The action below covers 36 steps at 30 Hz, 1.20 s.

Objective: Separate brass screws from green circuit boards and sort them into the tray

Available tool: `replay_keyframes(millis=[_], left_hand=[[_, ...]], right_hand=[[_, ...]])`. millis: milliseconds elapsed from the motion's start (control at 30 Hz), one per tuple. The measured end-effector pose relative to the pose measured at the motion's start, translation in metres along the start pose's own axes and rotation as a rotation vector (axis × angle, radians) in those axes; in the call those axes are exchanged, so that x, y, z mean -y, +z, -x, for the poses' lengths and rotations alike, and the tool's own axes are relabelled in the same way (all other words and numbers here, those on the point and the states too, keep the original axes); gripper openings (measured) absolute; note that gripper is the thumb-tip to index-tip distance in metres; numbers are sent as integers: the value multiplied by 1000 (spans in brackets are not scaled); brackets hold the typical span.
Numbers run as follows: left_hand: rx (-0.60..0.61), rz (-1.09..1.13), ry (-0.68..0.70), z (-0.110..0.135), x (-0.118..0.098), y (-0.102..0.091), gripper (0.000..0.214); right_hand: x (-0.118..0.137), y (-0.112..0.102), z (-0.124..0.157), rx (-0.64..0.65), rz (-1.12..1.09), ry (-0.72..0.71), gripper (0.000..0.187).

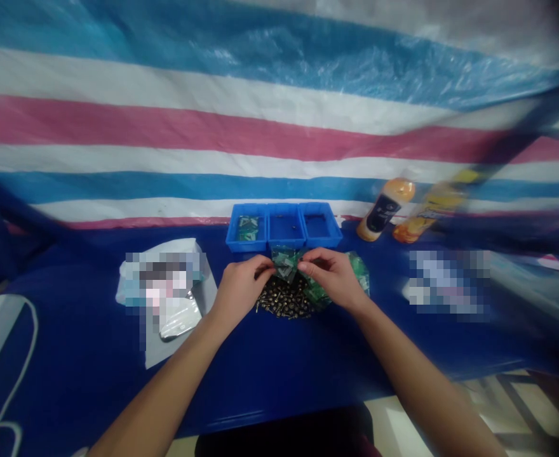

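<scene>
My left hand (239, 287) and my right hand (331, 276) pinch a small green plastic packet (285, 263) between their fingertips, one at each side. Below them lies a heap of dark screws (285, 301) on the blue tabletop (93, 355). More green packets (358, 273) lie against my right hand, partly hidden by it. A blue three-compartment tray (284, 227) stands just beyond my hands, with green packets (248, 228) in its left compartment and a few small dark items in the other two.
Two bottles with orange parts (385, 209) stand behind the tray at right. Pixelated white items (165, 285) and a silver pouch (179, 317) lie at left, with another pixelated pile (446, 282) at right. A striped plastic sheet (279, 133) hangs behind the table.
</scene>
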<state>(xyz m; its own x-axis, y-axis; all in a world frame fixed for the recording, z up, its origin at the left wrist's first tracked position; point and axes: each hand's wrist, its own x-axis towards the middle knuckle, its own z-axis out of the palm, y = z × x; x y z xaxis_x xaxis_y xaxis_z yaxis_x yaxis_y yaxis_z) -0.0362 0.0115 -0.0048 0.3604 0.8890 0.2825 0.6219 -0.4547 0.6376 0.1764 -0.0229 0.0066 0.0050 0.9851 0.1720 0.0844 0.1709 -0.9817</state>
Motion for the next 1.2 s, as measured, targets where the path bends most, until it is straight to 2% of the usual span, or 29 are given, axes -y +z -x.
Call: replay_keyframes(millis=[200,367,833,900,1000,1067,1133,1200], left_hand=[[-27,-74,41,0,2,0,11],[-50,-51,47,1,1,0,10],[-67,-4,42,0,-1,-1,9],[-70,5,40,0,0,-1,9],[-62,36,21,1,2,0,10],[-57,61,7,1,2,0,10],[-62,89,-2,1,1,0,9],[-71,135,-9,2,-1,0,8]], right_hand=[[-4,-2,-1,-35,16,86,31],[-3,-3,-2,-57,163,60,33],[1,-1,3,-72,290,10,49],[1,-2,2,-114,248,43,50],[-3,-6,-4,-289,101,75,37],[-6,-9,-7,-358,35,95,43],[-6,-11,-7,-312,72,115,56],[-4,-10,-5,-199,185,95,48]])
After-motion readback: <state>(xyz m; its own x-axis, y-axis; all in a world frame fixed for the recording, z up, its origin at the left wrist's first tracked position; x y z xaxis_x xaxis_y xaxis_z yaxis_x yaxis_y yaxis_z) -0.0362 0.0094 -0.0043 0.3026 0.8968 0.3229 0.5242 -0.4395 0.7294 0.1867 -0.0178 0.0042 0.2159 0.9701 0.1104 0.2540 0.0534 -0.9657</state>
